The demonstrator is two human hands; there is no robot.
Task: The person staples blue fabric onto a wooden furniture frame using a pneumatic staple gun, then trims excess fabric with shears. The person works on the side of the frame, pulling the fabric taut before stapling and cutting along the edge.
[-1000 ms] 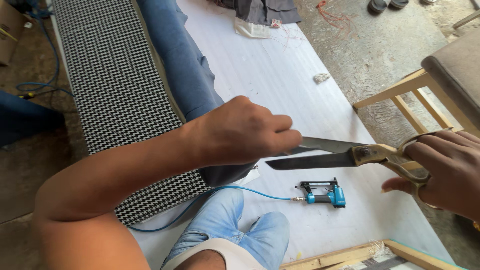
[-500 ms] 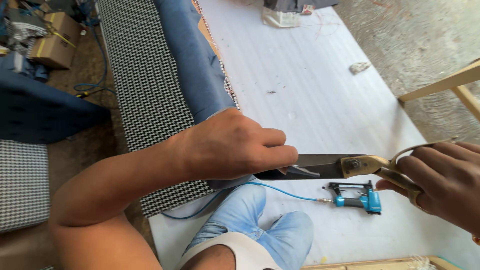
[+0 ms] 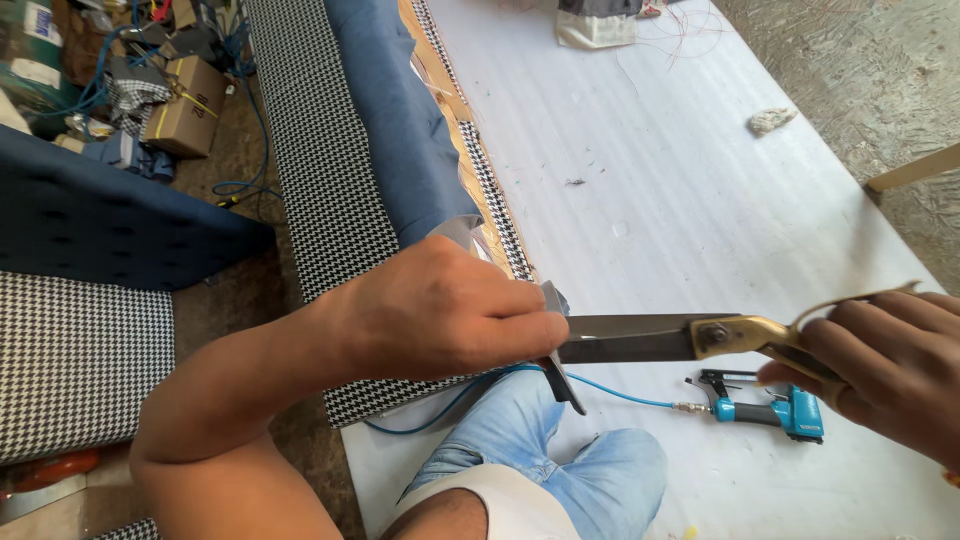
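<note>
The left hand (image 3: 440,315) pinches a dark fabric strip (image 3: 558,350) between the scissors (image 3: 650,338) blades; the right hand (image 3: 890,375) grips the handles. The blades look nearly closed, the cut unfinished, near the blue stapler (image 3: 775,408).

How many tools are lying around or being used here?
2. The big scissors are in the right hand, blades by the left hand. A blue stapler lies on the white sheet. More may hide in the clutter top left.
</note>
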